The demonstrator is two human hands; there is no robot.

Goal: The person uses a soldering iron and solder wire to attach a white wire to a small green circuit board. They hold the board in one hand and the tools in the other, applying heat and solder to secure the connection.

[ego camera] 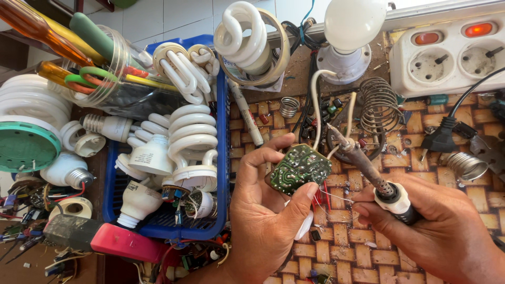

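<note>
Dozens of spiral lamps [184, 134] heaped in a blue basket [223, 158] at nine o'clock of the hands, some bare tubes, some with white bases. Farther toward nine, a green round lid [23, 147] on a white coil, and at ten o'clock a clear jar [113, 58] lying on its side, stuffed with screwdrivers and scissors. Below the basket, at eight o'clock, a red-and-black tool [105, 239].

Near centre, left hand [263, 210] clamped on a small green circuit board [299, 168], thumb under one edge, fingers curled over the other, solder side up, wires trailing from it. Just beside it at three o'clock, right hand [436, 226] closed around the white collar of a soldering iron [368, 171], tip touching the board's upper right edge.

Underneath, a woven mat [363, 252] scattered with tiny parts. At twelve o'clock, a tape roll with a spiral lamp set in it [247, 44], then a round white bulb [350, 23]. At one o'clock a wire coil stand [379, 105], a white socket strip [447, 58] with two lit orange switches, a black plug [442, 134] and a metal lamp base [465, 165].
</note>
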